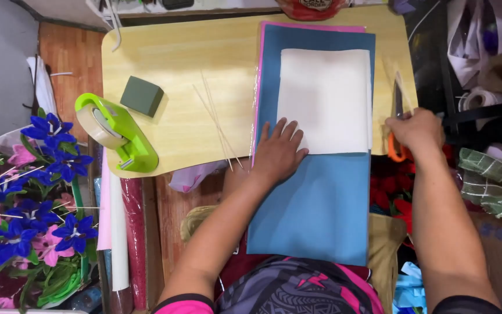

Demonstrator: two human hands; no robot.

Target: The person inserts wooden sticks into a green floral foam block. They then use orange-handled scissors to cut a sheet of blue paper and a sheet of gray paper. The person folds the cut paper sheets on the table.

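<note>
My left hand [279, 150] lies flat, fingers spread, on a large blue paper sheet [315, 203] that hangs over the near edge of a small wooden table [204, 64]. A white sheet [323, 102] rests on top of the blue one, and my fingertips touch its lower left corner. A pink sheet edge [258, 87] shows beneath the blue one. At the table's right edge my right hand [416, 131] is closed on orange-handled scissors [397, 125], blades pointing away from me.
A green tape dispenser [116, 132], a dark green foam block [141, 96] and thin wooden sticks [216, 122] lie on the table's left half. Blue and pink artificial flowers [24, 203] stand at left. Rolls of wrapping and ribbon [495, 174] crowd the right.
</note>
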